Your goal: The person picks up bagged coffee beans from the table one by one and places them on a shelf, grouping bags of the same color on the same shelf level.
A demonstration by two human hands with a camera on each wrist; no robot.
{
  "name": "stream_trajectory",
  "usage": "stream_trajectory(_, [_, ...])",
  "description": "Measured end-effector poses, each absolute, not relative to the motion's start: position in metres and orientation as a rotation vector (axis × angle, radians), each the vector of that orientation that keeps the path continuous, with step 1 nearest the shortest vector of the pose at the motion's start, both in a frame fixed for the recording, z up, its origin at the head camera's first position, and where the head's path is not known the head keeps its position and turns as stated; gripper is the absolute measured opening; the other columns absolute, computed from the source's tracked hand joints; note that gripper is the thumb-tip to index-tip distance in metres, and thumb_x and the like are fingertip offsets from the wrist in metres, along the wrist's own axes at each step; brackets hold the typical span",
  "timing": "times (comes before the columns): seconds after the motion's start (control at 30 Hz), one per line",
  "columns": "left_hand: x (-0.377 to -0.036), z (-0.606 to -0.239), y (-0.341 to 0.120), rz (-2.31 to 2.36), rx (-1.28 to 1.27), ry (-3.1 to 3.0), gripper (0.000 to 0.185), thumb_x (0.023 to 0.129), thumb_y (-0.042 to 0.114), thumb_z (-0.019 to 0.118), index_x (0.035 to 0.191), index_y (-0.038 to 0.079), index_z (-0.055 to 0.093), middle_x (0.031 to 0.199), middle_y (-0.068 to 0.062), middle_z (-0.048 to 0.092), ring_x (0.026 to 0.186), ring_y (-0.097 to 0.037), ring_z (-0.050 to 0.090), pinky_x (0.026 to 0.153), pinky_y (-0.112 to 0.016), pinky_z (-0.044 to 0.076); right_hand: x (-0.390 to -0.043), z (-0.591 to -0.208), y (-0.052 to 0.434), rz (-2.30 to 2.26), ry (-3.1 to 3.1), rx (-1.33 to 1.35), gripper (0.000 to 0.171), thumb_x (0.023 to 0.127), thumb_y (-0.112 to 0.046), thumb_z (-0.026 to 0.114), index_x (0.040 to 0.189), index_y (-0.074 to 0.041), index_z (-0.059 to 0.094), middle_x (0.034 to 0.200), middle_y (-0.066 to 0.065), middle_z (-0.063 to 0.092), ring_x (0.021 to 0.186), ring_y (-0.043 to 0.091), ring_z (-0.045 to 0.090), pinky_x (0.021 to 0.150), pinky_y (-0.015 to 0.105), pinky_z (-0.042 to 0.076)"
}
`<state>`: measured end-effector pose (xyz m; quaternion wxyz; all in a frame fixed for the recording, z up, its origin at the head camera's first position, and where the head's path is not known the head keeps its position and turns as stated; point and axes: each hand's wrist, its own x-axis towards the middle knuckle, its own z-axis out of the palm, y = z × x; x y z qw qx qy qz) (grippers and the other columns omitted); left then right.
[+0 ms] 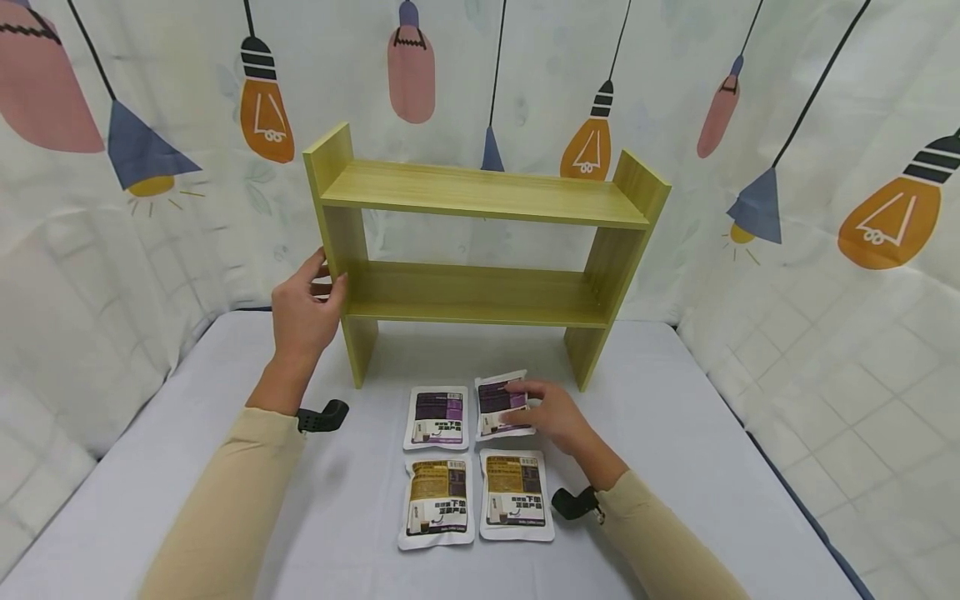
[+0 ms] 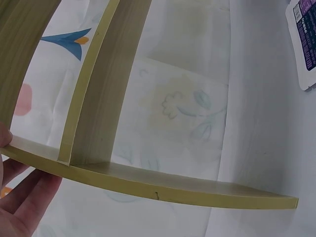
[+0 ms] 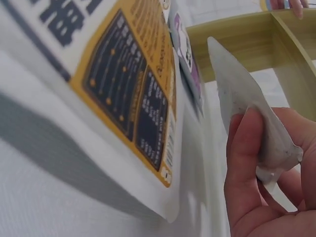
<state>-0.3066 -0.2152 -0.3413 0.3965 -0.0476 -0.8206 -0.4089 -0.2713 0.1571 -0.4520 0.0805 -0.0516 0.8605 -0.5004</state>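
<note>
A two-tier light wooden shelf (image 1: 480,193) stands at the back of the table. My left hand (image 1: 306,304) grips its left side panel, with thumb and fingers on opposite faces in the left wrist view. My right hand (image 1: 553,415) pinches a purple-labelled white pouch (image 1: 491,398) by its right edge. In the right wrist view that pouch (image 3: 239,91) is tilted up off the table, its plain back showing. Left of it lies another purple-labelled pouch (image 1: 437,418). Two gold-labelled pouches, a left one (image 1: 438,502) and a right one (image 1: 516,496), lie nearer me.
White cloth covers the table (image 1: 360,533). Behind and at both sides hangs a curtain (image 1: 315,75) printed with lamps and bulbs. The shelf's side panels reach down to the tabletop, with a gap under the lower board (image 1: 480,296).
</note>
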Motion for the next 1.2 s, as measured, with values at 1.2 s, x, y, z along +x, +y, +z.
stream_trajectory(1.2, [-0.306, -0.340, -0.214, -1.050, -0.132, -2.069, 0.047, 0.099, 0.016, 0.064, 0.146, 0.019, 0.060, 0.132, -0.012, 0.070, 0.100, -0.037, 0.076, 0.083, -0.054, 0.062, -0.255, -0.407, 0.175, -1.585, 2.456, -0.099, 0.057, 0.078, -0.029, 0.090, 0.131, -0.027, 0.072, 0.147, 0.007, 0.057, 0.120, 0.030, 0.060, 0.089, 0.033, 0.060])
